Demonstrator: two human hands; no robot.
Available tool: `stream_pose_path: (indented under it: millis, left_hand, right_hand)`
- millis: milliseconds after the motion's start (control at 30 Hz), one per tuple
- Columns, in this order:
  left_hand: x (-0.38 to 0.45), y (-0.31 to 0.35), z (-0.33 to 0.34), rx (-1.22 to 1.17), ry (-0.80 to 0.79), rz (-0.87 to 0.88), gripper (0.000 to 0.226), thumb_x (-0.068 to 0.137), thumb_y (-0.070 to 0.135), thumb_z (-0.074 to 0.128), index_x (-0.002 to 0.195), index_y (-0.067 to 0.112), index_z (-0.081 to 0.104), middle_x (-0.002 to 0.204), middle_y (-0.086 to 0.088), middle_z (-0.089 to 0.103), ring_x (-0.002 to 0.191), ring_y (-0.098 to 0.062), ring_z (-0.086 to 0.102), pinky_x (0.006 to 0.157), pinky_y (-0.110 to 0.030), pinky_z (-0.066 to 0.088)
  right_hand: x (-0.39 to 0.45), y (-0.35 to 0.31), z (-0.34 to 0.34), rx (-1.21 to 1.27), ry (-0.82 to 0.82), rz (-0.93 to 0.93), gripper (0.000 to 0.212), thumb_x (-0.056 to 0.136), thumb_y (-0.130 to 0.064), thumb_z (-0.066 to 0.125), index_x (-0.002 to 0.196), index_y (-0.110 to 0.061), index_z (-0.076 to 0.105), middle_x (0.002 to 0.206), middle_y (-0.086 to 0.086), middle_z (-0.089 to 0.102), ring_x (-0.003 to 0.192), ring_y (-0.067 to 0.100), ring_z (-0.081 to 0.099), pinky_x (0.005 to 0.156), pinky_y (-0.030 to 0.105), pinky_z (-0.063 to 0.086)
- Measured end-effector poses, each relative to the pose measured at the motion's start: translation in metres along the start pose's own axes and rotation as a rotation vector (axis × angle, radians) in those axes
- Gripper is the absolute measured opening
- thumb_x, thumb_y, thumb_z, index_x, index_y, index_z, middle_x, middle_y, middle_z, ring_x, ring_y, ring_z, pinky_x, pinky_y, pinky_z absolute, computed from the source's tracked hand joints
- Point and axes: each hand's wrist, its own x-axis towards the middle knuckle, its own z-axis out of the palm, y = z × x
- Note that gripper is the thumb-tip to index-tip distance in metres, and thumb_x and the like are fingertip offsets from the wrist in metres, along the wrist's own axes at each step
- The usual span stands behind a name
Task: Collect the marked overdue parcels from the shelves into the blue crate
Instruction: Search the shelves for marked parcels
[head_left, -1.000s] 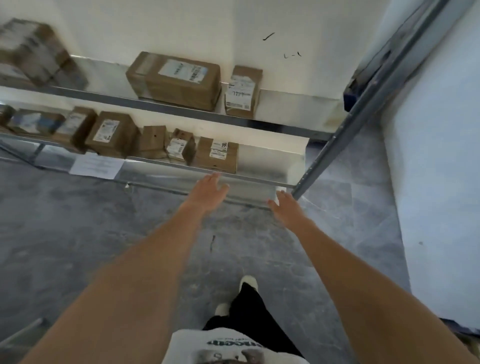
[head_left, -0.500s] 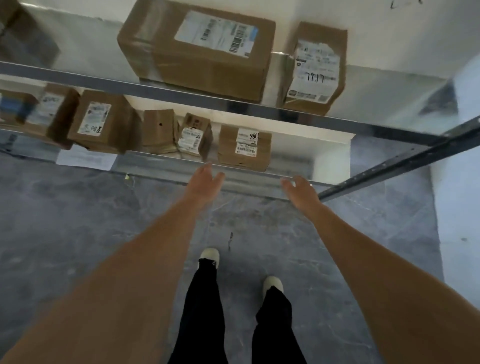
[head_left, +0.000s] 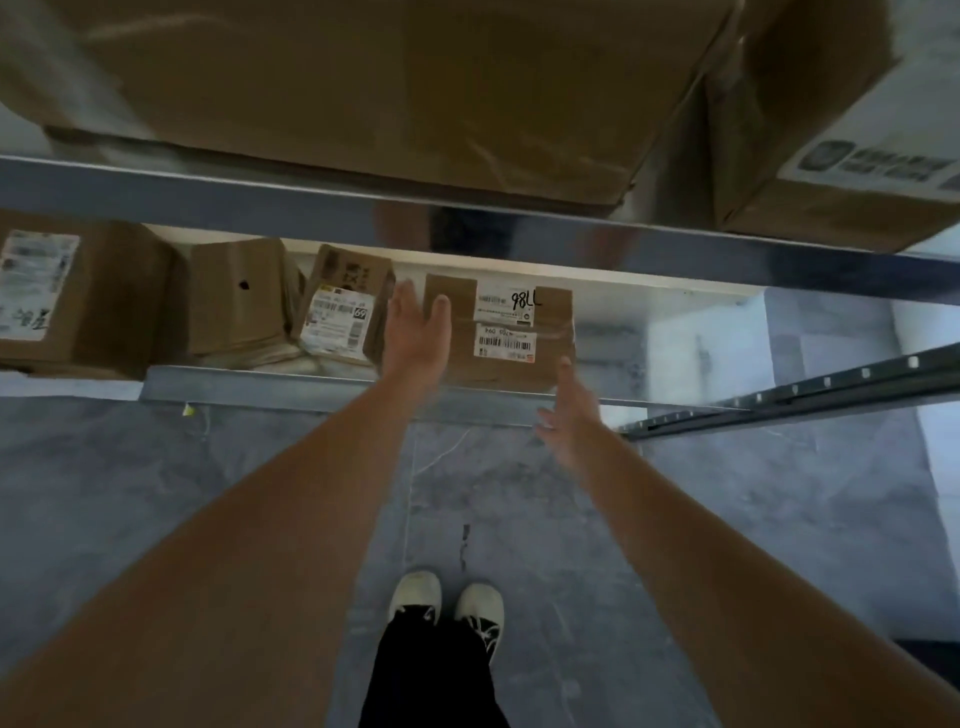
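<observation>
Flanking parcel (head_left: 511, 332): left hand (head_left: 415, 338), right hand (head_left: 571, 415), fingers (head_left: 441, 317) straight, grasping nothing

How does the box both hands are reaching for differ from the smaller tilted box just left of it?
The handwritten-number box sits flat and square on the lower shelf; the tilted box leans at an angle. The first is larger and carries two white labels, one marked by hand; the tilted one shows one label. The left hand and right hand flank only the first. Both are brown cardboard.
</observation>
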Motion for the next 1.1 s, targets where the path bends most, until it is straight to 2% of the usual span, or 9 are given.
stream_pose_path:
  millis: [333, 433, 533, 700, 767, 833, 900, 1000, 1100]
  left_hand:
    - [0.051, 0.0, 0.005, 0.366, -0.179, 0.177, 0.053, 0.102, 0.038, 0.024, 0.145, 0.01, 0.034, 0.15, -0.01, 0.034, 0.137, -0.027, 0.035, 0.111, -0.049, 0.034]
    - [0.035, -0.002, 0.002, 0.385, -0.045, 0.199, 0.037, 0.101, 0.035, 0.031, 0.116, 0.009, 0.053, 0.116, -0.006, 0.053, 0.1, -0.019, 0.052, 0.081, -0.033, 0.044]
    - [0.001, -0.016, 0.01, 0.17, -0.011, 0.023, 0.022, 0.101, 0.029, 0.036, 0.093, 0.011, 0.047, 0.078, 0.002, 0.047, 0.067, -0.01, 0.047, 0.054, -0.022, 0.032]
    - [-0.051, -0.054, 0.045, -0.141, -0.093, -0.199, 0.023, 0.1, 0.036, 0.044, 0.097, 0.014, 0.046, 0.092, -0.002, 0.06, 0.077, -0.015, 0.059, 0.061, -0.028, 0.05]
    - [-0.063, -0.059, 0.061, -0.374, -0.135, -0.278, 0.019, 0.099, 0.032, 0.049, 0.1, 0.013, 0.047, 0.105, -0.01, 0.063, 0.085, -0.02, 0.065, 0.068, -0.029, 0.057]
    - [-0.07, -0.056, 0.071, -0.498, -0.217, -0.301, 0.019, 0.098, 0.03, 0.051, 0.104, 0.012, 0.048, 0.113, -0.014, 0.062, 0.097, -0.025, 0.067, 0.059, -0.016, 0.054]
    - [-0.069, -0.052, 0.073, -0.491, -0.255, -0.283, 0.028, 0.097, 0.037, 0.051, 0.11, 0.012, 0.052, 0.113, -0.011, 0.064, 0.1, -0.024, 0.067, 0.054, -0.011, 0.05]
    - [-0.061, -0.046, 0.055, -0.355, 0.008, -0.211, 0.038, 0.096, 0.043, 0.049, 0.111, 0.009, 0.056, 0.1, -0.003, 0.064, 0.087, -0.016, 0.061, 0.057, -0.016, 0.046]
    - [-0.046, -0.039, 0.023, -0.26, 0.364, -0.126, 0.031, 0.095, 0.03, 0.051, 0.111, 0.003, 0.049, 0.104, -0.004, 0.047, 0.094, -0.017, 0.046, 0.08, -0.034, 0.046]
  right_hand:
    - [0.008, 0.004, 0.032, 0.258, -0.098, 0.067, 0.056, 0.096, -0.041, 0.057, 0.14, -0.012, 0.038, 0.138, 0.014, 0.052, 0.125, 0.032, 0.055, 0.102, 0.047, 0.047]
    - [0.012, 0.0, 0.028, 0.218, -0.055, 0.001, 0.042, 0.098, -0.035, 0.055, 0.133, -0.014, 0.046, 0.128, 0.01, 0.059, 0.115, 0.028, 0.061, 0.092, 0.044, 0.052]
    - [0.018, -0.004, 0.022, 0.132, -0.002, -0.124, 0.031, 0.096, -0.022, 0.059, 0.123, -0.01, 0.05, 0.118, 0.011, 0.066, 0.106, 0.024, 0.065, 0.084, 0.036, 0.054]
    - [0.015, -0.013, 0.028, -0.349, -0.013, -0.514, 0.033, 0.097, -0.012, 0.051, 0.129, -0.018, 0.053, 0.112, -0.001, 0.063, 0.101, 0.017, 0.061, 0.076, 0.027, 0.048]
    - [0.018, -0.021, 0.034, -0.721, -0.005, -0.697, 0.041, 0.099, -0.017, 0.043, 0.138, -0.029, 0.049, 0.12, -0.001, 0.061, 0.112, 0.02, 0.058, 0.094, 0.041, 0.047]
    - [0.023, -0.029, 0.038, -1.094, 0.032, -0.816, 0.046, 0.102, -0.023, 0.039, 0.146, -0.034, 0.039, 0.142, -0.002, 0.05, 0.138, 0.023, 0.039, 0.116, 0.059, 0.021]
    - [0.028, -0.034, 0.036, -1.213, 0.045, -0.882, 0.05, 0.102, -0.027, 0.038, 0.151, -0.032, 0.03, 0.158, -0.004, 0.031, 0.149, 0.021, 0.018, 0.118, 0.061, 0.004]
    - [0.026, -0.024, 0.021, -0.849, 0.147, -0.867, 0.054, 0.101, -0.033, 0.039, 0.154, -0.027, 0.025, 0.161, -0.002, 0.023, 0.149, 0.021, 0.018, 0.12, 0.054, 0.014]
    - [0.014, 0.0, 0.004, -0.318, 0.176, -0.561, 0.059, 0.103, -0.041, 0.039, 0.155, -0.022, 0.02, 0.161, 0.001, 0.025, 0.146, 0.023, 0.027, 0.115, 0.046, 0.025]
